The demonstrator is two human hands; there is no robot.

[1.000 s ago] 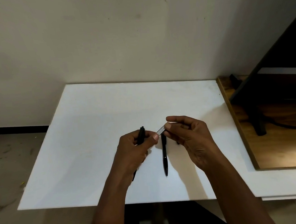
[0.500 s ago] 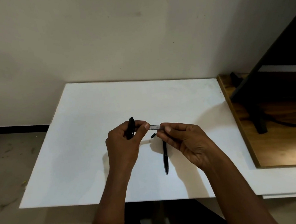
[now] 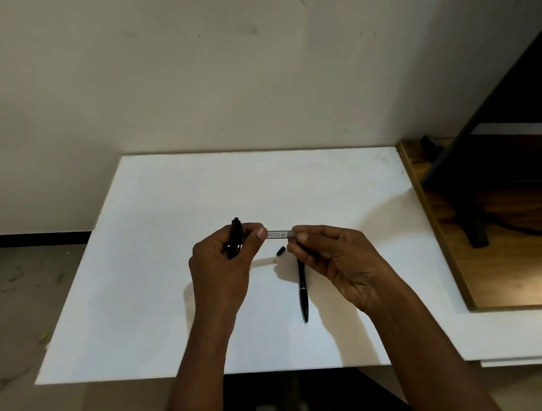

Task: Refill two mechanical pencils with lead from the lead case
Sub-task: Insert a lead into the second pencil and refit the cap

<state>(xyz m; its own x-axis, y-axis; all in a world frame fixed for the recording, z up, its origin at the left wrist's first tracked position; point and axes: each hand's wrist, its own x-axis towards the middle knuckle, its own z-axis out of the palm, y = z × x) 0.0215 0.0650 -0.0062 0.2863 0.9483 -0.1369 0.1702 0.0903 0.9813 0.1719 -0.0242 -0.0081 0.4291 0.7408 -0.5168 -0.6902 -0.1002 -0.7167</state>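
Observation:
Above the white table [image 3: 164,215], my left hand [image 3: 223,269] grips a black mechanical pencil [image 3: 235,235] upright in its fist; its thumb and forefinger also pinch the left end of a slim clear lead case [image 3: 278,234]. My right hand [image 3: 337,258] pinches the right end of that case, which lies level between both hands. A second black mechanical pencil [image 3: 303,295] lies on the table below my right hand, tip toward me. A small black cap [image 3: 279,251] lies on the table beneath the case.
A wooden surface [image 3: 500,266] adjoins the table on the right, with a black stand and cable [image 3: 473,219] on it. A pale wall rises behind the table. Bare floor lies to the left.
Both hands have lifted and shifted left and away from me. The lead case went from tilted to level between the fingertips. The small black cap now lies on the table.

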